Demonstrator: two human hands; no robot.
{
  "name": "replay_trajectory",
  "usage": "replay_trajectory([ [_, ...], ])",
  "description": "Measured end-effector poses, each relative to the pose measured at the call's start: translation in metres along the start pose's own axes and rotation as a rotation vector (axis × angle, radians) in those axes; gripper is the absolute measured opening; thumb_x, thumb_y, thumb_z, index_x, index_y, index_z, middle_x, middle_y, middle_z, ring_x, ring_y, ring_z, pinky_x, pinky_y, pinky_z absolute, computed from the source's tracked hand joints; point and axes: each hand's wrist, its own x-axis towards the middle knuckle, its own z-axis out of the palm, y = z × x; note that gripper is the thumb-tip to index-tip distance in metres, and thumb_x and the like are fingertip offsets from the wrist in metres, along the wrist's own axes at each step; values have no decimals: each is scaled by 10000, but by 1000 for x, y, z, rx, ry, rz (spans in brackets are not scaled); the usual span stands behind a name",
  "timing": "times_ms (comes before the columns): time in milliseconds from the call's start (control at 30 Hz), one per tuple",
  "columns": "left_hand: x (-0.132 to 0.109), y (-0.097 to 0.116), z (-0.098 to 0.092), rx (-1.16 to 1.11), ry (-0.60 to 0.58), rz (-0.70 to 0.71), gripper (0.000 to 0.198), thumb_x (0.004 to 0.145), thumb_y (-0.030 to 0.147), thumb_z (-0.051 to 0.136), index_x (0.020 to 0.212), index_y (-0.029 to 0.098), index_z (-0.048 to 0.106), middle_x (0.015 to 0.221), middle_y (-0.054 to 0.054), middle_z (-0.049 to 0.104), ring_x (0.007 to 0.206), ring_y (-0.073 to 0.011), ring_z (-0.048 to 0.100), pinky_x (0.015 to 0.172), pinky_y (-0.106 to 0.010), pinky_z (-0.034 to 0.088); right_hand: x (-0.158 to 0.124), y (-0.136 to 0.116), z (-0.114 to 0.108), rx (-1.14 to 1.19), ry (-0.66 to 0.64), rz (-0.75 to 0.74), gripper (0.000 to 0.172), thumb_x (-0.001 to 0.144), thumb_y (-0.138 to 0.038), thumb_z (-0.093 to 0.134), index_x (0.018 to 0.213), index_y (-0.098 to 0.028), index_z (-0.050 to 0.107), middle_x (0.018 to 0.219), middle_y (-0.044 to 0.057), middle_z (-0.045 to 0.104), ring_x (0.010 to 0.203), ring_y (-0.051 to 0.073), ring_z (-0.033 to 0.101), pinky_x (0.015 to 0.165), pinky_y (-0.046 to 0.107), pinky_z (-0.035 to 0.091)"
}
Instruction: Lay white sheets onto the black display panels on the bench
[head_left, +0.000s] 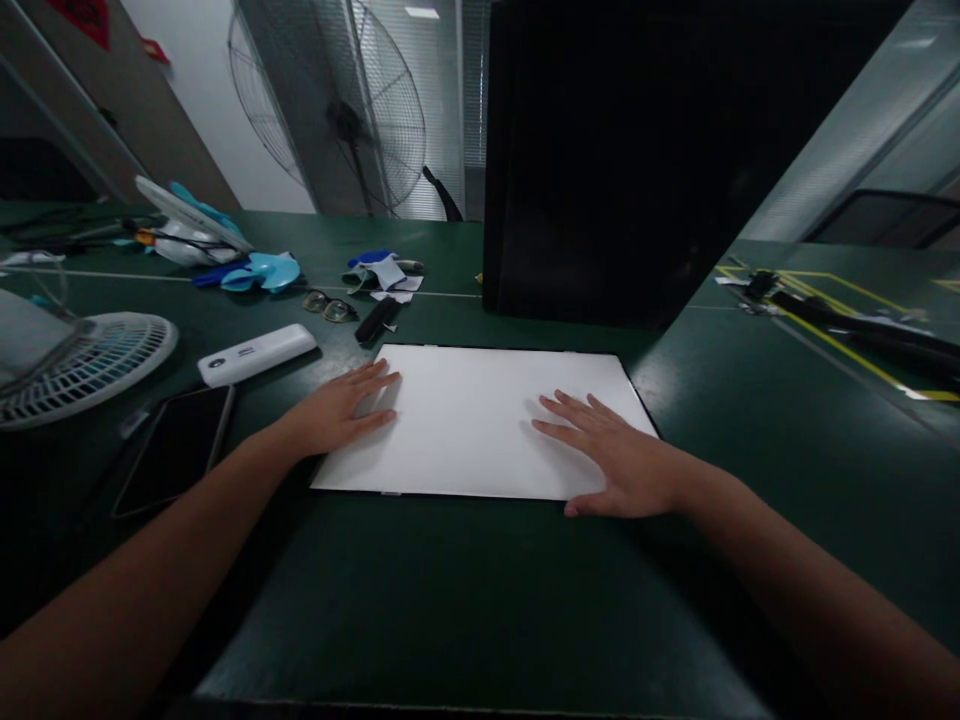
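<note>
A flat white rectangular panel (465,425) with a thin dark edge lies on the green table in front of me. My left hand (341,408) is over its left side, fingers apart and nothing gripped. Over the panel's right part is my right hand (611,455), fingers spread, its thumb at the near edge. Whether the palms press on the panel or hover just above it, I cannot tell.
Left of the panel are a phone (176,450), a white power bank (257,355) and a white fan (112,360). Glasses (330,306) and a small black object (377,320) sit behind it. A big black screen (600,170) stands at the back; yellow tape (847,345) marks the right.
</note>
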Motion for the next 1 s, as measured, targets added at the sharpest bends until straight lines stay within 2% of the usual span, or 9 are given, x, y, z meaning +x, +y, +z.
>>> replay_trajectory([
  [100,0,-2,1,-6,10,13,964,964,851,348,1630,158,421,1739,-172,255,1591,-373,296,1300,-544,229,-6,8,-4,27,-49,19,1212,807,-734,807,1712,-329,110,1734,77,-12,1587,423,9,1262,716,20],
  [200,1,-5,3,-9,18,17,985,949,868,355,1624,155,435,1734,-172,270,1589,-373,298,1303,-531,230,-14,14,-10,51,-45,40,1266,747,-656,893,1704,-375,113,1733,61,6,1574,452,0,1233,763,20],
  [400,1,-8,6,-10,32,11,934,962,836,387,1636,190,418,1737,-148,280,1588,-364,308,1305,-516,229,-20,20,-14,146,-58,84,1104,795,-587,883,1675,-456,230,1735,-3,78,1579,434,95,1234,756,177],
  [467,1,-8,6,-8,28,19,913,974,814,396,1635,184,419,1736,-160,276,1589,-370,302,1302,-531,229,-19,20,-12,183,-84,71,1106,809,-584,870,1684,-430,213,1738,9,75,1585,423,66,1247,741,135],
  [567,1,-8,6,-9,18,12,893,977,794,411,1643,199,402,1745,-158,252,1593,-372,294,1299,-541,232,-15,20,-10,196,-122,23,1152,795,-626,863,1698,-358,200,1741,39,3,1583,426,-50,1254,713,-26],
  [633,1,-7,6,-15,27,11,874,980,777,426,1644,209,400,1746,-152,257,1590,-378,299,1297,-549,234,-13,21,-8,191,-126,0,1097,834,-642,822,1698,-351,211,1742,30,-26,1585,409,-83,1256,688,-74],
  [800,2,-8,7,-50,53,16,798,991,719,464,1624,235,439,1727,-138,323,1570,-403,334,1289,-581,251,-11,22,-5,212,-78,-64,947,900,-592,776,1679,-384,278,1742,11,82,1600,372,-23,1257,683,-93],
  [1000,2,-8,7,-38,39,4,801,1003,703,453,1618,190,434,1733,-165,297,1582,-377,318,1291,-566,251,-10,24,-3,185,-60,-71,979,876,-601,805,1675,-400,276,1737,11,107,1599,381,14,1244,734,-54],
])
